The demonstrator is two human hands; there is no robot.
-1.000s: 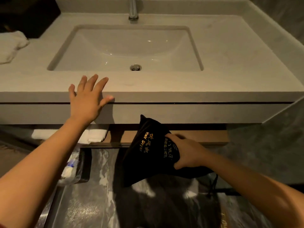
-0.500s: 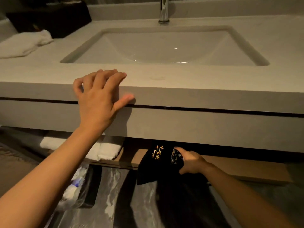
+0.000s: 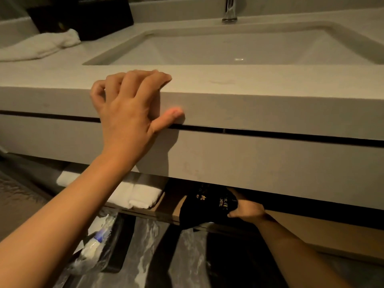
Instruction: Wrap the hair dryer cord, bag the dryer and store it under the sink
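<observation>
Dryer bag (image 3: 204, 206) half-hidden under counter (image 3: 270, 113), right hand (image 3: 247, 210) gripping

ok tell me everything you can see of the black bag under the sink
The black bag looks like soft, matte cloth, bulging as if filled, though its contents are hidden. Gold print runs across it, partly readable as "HOTEL". It sits on the wooden shelf below the counter, its lower edge overhanging the shelf front and its top hidden under the counter's lower panel. The right hand grips its right side. Folded white towels lie to its left, apart from it.
</observation>
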